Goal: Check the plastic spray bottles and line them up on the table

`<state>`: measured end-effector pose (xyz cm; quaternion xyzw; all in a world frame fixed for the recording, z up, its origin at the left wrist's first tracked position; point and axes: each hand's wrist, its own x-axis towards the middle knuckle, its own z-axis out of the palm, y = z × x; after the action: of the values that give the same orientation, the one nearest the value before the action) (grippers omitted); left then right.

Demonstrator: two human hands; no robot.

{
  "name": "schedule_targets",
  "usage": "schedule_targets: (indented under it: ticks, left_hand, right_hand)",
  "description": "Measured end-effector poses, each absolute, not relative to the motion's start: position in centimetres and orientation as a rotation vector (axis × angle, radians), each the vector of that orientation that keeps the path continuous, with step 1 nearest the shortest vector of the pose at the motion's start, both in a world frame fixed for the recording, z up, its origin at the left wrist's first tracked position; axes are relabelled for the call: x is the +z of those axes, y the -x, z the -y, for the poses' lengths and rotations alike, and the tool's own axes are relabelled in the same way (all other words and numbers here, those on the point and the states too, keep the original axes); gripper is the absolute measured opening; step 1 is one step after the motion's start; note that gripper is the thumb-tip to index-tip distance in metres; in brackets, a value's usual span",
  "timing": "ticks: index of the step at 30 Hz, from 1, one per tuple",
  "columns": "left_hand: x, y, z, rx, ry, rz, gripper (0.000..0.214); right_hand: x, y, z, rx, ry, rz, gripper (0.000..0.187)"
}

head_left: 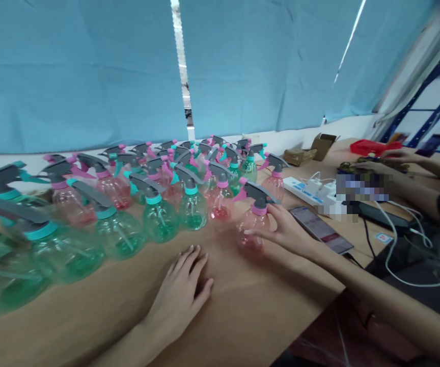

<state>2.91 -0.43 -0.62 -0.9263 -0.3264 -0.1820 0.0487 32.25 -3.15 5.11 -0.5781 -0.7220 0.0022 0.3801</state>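
Note:
My left hand (184, 288) lies flat on the wooden table (243, 316), fingers stretched out, holding nothing. My right hand (281, 229) wraps around the round body of a pink spray bottle (253, 219) with a grey trigger head and pink collar, standing upright near the table's front. Just behind it stand several more spray bottles, such as a green one (193, 204) and another green one (159, 214), all with grey triggers.
Many green and pink spray bottles (105, 204) crowd the left and back of the table. A phone (321, 229) lies right of my hand, then a white power strip (311, 191) with cables. Another person's hands (380, 163) work at the far right near a cardboard box (324, 145).

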Motion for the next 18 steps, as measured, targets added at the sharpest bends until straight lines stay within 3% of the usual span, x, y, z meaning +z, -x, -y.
schedule_targets:
  ticks: [8,18]
  left_hand:
    - [-0.2,-10.0,-0.2,-0.488,2.931,0.895,0.039]
    - [0.0,-16.0,-1.1,-0.389,3.015,0.841,0.043]
  right_hand:
    - [4.4,-36.0,-2.2,0.008,1.471,1.659,0.056]
    - [5.1,-35.7,-7.1,0.037,1.482,1.58,0.051]
